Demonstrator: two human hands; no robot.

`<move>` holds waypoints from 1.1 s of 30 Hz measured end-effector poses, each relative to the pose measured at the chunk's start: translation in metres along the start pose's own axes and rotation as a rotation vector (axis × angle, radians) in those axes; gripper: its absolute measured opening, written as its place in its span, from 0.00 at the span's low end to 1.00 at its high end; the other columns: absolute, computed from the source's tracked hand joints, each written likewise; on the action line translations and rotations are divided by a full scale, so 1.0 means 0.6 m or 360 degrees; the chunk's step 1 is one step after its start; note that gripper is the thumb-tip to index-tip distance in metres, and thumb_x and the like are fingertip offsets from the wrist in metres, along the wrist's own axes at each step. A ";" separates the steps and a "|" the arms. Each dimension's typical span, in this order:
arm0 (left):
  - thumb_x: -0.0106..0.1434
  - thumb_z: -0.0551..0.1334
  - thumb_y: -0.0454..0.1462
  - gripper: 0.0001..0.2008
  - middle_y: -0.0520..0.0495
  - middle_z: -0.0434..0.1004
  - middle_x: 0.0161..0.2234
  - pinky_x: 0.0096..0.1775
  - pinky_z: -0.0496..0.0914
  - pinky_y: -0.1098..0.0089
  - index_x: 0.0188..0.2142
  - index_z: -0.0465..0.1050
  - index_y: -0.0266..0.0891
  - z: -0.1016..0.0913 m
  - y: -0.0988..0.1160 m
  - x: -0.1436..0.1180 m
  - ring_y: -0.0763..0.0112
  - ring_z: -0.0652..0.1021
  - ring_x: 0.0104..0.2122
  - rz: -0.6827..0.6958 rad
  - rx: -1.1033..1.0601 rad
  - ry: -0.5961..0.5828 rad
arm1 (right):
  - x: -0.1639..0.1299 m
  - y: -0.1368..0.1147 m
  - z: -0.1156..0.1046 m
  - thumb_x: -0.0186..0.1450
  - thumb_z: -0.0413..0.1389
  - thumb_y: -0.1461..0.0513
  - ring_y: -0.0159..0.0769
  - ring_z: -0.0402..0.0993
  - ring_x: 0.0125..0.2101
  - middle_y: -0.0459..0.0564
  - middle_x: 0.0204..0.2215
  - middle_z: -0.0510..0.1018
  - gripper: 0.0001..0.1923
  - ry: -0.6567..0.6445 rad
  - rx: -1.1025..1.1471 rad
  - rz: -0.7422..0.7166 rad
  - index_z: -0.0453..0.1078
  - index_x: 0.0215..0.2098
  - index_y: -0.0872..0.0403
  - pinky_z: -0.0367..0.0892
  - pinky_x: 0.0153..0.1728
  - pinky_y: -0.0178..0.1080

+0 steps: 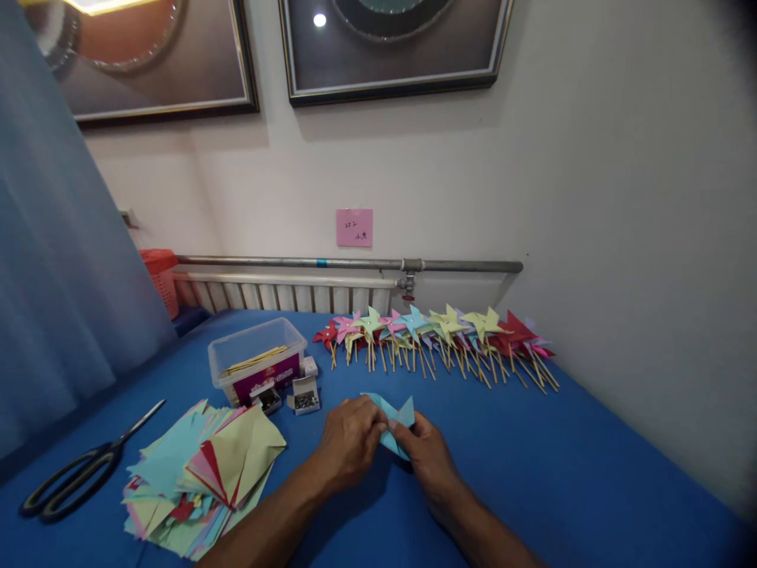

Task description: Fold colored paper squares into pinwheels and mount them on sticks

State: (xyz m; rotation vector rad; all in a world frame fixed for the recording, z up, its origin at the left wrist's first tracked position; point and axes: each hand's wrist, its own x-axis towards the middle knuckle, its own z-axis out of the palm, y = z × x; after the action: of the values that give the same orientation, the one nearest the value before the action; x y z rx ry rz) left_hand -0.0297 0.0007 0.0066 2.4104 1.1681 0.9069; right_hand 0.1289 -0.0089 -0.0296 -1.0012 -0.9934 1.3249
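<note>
A light blue paper pinwheel [391,412], partly folded, is held up between my two hands above the blue table cover. My left hand [353,438] is closed, its fingertips pinching the paper near its middle. On the other side, my right hand [430,451] grips the pinwheel's edge with the thumb in front and the fingers behind. Whether a pin sits between the fingertips is hidden. Left of my hands stand a small open box of metal pins [305,397] and another small open box [268,397] with dark contents. No stick shows on this pinwheel.
Several pinwheels on sticks [443,335] lie in a row along the back. A clear plastic tub [257,355] holds thin sticks [255,360]. Cut coloured paper sheets [201,481] are piled at the left, beside black-handled scissors [88,473]. A wall rises at the right.
</note>
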 end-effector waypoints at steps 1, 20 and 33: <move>0.67 0.54 0.35 0.05 0.51 0.74 0.33 0.43 0.62 0.65 0.34 0.67 0.41 0.000 -0.001 0.000 0.69 0.73 0.35 0.0016 -0.0011 0.0008 | -0.001 -0.001 0.001 0.52 0.68 0.52 0.34 0.70 0.26 0.46 0.27 0.79 0.18 -0.0004 0.0026 0.0015 0.76 0.35 0.55 0.64 0.30 0.35; 0.64 0.55 0.32 0.06 0.51 0.74 0.32 0.38 0.61 0.69 0.31 0.68 0.40 0.000 0.008 0.001 0.71 0.72 0.33 -0.0158 -0.0128 0.0001 | 0.004 0.002 -0.005 0.51 0.69 0.51 0.35 0.71 0.27 0.47 0.27 0.79 0.21 -0.0079 0.0065 0.0067 0.75 0.36 0.55 0.66 0.30 0.36; 0.62 0.56 0.37 0.07 0.52 0.72 0.28 0.33 0.60 0.72 0.29 0.69 0.39 -0.004 0.011 0.004 0.73 0.70 0.29 -0.0445 -0.0462 -0.0093 | 0.007 0.009 -0.009 0.52 0.69 0.50 0.33 0.69 0.25 0.43 0.24 0.76 0.18 -0.0132 0.0024 0.0019 0.74 0.31 0.54 0.65 0.30 0.35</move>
State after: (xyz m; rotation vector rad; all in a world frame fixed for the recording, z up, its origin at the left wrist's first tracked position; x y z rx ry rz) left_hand -0.0264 -0.0014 0.0125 1.9733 1.2195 0.8446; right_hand 0.1329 -0.0046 -0.0364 -0.9488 -1.0400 1.3914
